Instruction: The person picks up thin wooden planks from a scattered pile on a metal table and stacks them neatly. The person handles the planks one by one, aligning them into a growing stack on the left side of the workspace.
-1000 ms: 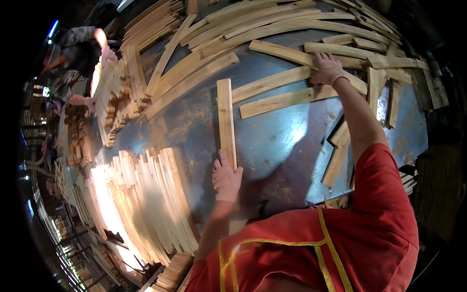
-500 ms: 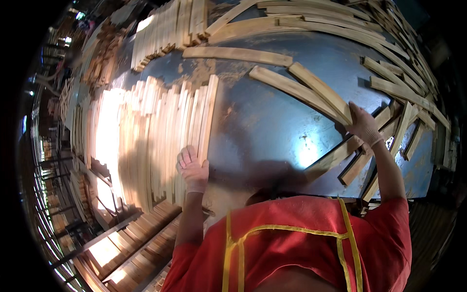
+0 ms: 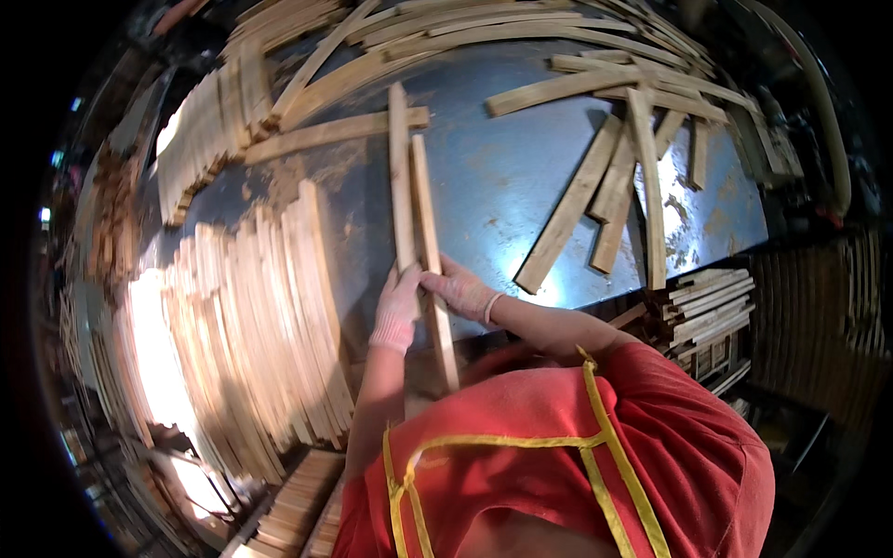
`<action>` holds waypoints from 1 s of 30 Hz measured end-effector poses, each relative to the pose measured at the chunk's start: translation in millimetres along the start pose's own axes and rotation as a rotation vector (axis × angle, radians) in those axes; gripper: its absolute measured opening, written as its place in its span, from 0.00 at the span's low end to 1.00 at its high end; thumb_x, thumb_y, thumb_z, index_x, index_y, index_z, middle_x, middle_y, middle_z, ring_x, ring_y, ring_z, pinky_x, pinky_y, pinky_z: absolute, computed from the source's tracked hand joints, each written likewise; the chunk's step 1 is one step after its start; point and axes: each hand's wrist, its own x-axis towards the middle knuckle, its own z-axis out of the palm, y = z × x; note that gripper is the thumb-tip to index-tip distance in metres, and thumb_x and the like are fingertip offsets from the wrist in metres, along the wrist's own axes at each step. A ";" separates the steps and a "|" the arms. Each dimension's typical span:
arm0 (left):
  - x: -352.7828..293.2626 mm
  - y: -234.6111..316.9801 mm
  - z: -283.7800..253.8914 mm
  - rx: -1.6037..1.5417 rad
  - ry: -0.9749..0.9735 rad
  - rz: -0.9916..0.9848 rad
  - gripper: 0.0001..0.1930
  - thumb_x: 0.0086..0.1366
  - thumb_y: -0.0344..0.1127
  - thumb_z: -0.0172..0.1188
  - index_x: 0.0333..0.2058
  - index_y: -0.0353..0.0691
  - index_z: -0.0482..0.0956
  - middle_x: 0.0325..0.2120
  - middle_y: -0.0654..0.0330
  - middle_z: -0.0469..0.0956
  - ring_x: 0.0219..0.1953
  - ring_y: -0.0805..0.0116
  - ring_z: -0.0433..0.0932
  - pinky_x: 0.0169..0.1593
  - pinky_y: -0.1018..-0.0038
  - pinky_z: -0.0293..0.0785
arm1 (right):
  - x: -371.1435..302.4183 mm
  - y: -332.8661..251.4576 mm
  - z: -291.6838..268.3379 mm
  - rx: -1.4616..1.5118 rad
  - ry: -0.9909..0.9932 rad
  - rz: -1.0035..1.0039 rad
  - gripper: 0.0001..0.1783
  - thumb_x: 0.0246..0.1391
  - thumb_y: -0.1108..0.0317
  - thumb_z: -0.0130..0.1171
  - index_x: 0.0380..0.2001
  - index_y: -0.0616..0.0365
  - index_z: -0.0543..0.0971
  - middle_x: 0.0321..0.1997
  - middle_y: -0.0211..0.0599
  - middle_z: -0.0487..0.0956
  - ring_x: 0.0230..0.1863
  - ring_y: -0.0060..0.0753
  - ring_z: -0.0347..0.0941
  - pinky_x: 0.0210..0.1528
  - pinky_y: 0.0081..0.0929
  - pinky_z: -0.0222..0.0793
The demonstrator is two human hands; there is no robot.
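Observation:
Two narrow wooden strips stand side by side in front of me, pointing away across the metal table (image 3: 502, 177). My left hand (image 3: 398, 305), in a thin pale glove, is closed around the near end of the left strip (image 3: 400, 177). The right strip (image 3: 426, 205) passes between both hands, and its near end reaches back toward my body. My right hand (image 3: 459, 290), also gloved, grips this strip from its right side. The two hands are close together, almost touching. Some fingertips are hidden behind the wood.
To the left lies a long row of upright-edged strips (image 3: 251, 325), packed side by side. A smaller row (image 3: 209, 130) sits beyond it. Loose strips (image 3: 623, 167) cross each other at the right, and more strips (image 3: 493, 33) lie along the far edge. Stacked wood (image 3: 712, 307) stands below the table's right side.
My right hand has come left from the loose strips, bringing the two strips to the middle and turning them lengthwise. My left hand has left the packed row and taken hold of one strip. The view has turned right.

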 end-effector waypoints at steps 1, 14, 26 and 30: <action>-13.2 -0.9 -3.8 0.063 0.037 0.004 0.31 0.78 0.47 0.57 0.72 0.35 0.68 0.55 0.57 0.80 0.56 0.66 0.77 0.62 0.70 0.73 | -2.6 0.0 -1.8 -0.097 0.042 -0.061 0.46 0.69 0.45 0.61 0.75 0.67 0.60 0.63 0.56 0.80 0.64 0.48 0.76 0.69 0.37 0.69; -32.7 -17.0 26.6 1.481 0.615 0.061 0.51 0.67 0.49 0.66 0.79 0.34 0.49 0.68 0.39 0.70 0.68 0.42 0.71 0.71 0.54 0.66 | 0.0 -111.9 -109.2 -0.802 -0.027 -0.186 0.33 0.63 0.52 0.62 0.67 0.54 0.76 0.60 0.55 0.82 0.60 0.55 0.79 0.65 0.46 0.73; -29.3 -2.8 -11.7 1.790 0.731 0.243 0.43 0.67 0.52 0.65 0.76 0.43 0.61 0.76 0.52 0.59 0.78 0.46 0.55 0.79 0.48 0.51 | -13.8 -151.4 -419.1 -1.089 0.991 0.077 0.41 0.54 0.46 0.73 0.61 0.60 0.71 0.52 0.64 0.84 0.54 0.67 0.81 0.56 0.54 0.77; -10.7 21.3 77.4 1.646 0.362 0.408 0.42 0.66 0.51 0.67 0.75 0.42 0.64 0.74 0.52 0.61 0.76 0.47 0.59 0.76 0.49 0.56 | 24.9 -139.7 -433.5 -1.075 1.160 0.011 0.44 0.49 0.50 0.75 0.64 0.58 0.69 0.52 0.63 0.85 0.55 0.67 0.82 0.55 0.53 0.78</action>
